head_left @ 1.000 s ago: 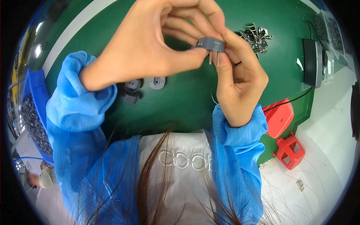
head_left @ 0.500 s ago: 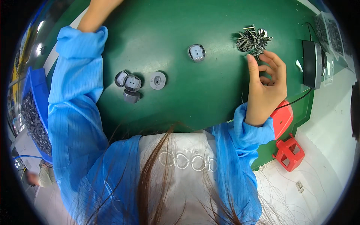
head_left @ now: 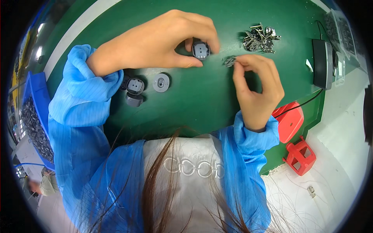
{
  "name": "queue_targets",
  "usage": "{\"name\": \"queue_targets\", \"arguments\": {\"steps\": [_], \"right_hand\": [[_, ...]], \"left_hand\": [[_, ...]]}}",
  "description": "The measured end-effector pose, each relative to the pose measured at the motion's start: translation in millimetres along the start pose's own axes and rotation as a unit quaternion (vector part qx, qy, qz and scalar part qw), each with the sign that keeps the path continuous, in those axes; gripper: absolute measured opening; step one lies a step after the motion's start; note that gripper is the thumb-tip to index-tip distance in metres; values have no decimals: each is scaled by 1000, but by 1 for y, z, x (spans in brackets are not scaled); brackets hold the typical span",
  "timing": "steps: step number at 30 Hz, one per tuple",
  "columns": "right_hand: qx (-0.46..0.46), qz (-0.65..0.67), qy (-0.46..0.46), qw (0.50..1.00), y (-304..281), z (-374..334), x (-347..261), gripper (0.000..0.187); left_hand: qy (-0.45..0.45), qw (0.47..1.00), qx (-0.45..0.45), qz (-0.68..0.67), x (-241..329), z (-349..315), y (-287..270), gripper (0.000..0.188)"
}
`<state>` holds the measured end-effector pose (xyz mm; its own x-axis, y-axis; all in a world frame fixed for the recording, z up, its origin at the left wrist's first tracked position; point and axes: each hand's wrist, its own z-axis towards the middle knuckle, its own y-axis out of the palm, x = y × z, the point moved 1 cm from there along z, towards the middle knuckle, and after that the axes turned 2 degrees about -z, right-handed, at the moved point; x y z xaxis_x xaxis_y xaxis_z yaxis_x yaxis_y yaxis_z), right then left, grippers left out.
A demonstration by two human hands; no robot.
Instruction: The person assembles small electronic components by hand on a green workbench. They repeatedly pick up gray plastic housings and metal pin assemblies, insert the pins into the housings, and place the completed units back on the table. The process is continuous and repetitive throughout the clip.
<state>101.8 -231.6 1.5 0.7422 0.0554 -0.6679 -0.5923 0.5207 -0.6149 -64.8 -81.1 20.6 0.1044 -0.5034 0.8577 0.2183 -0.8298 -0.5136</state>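
My left hand [head_left: 163, 40] curls its thumb and fingers round a small round housing [head_left: 201, 50], dark-rimmed with a pale grey face. Just to the right, my right hand [head_left: 260, 81] pinches a small dark metal part [head_left: 229, 61] between thumb and fingertips; its exact kind is too blurred to tell. Beyond that hand lies a heap of thin shiny metal parts [head_left: 261, 39]. Below my left forearm sit similar round housings [head_left: 135, 86], bunched together and one partly hidden by the sleeve. A grey disc [head_left: 161, 82] with a central slot lies flat beside them.
On the left stands a blue bin [head_left: 37, 83] full of small dark parts. A black box-shaped device [head_left: 321, 64] with a cable and a clear plastic tray [head_left: 342, 33] are at the right. Below the table's right side is a red stool [head_left: 300, 157].
My left hand has come down from the far left edge to the round housing. My right hand has moved left from the metal heap with a small metal part in its fingertips.
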Motion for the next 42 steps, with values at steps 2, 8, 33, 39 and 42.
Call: {"name": "queue_targets", "arguments": {"steps": [2, 8, 33, 39, 42], "right_hand": [[-28, 26, 5, 999, 2, 1, -5, 22], [-57, 30, -7, 998, 11, 2, -5, 22], [51, 56, -39, 996, 23, 6, -17, 20], [59, 20, -25, 998, 26, 7, -26, 22], [48, 38, -28, 998, 27, 6, -19, 26]], "left_hand": [[41, 998, -19, 51, -2, -1, -2, 31], [51, 995, 74, 53, -1, -2, 1, 47], [-69, 979, 121, -149, 0, -4, 20, 24], [-119, 957, 89, -250, 0, -3, 16, 24], [-153, 936, 83, -306, -2, 1, 15, 25]]}}
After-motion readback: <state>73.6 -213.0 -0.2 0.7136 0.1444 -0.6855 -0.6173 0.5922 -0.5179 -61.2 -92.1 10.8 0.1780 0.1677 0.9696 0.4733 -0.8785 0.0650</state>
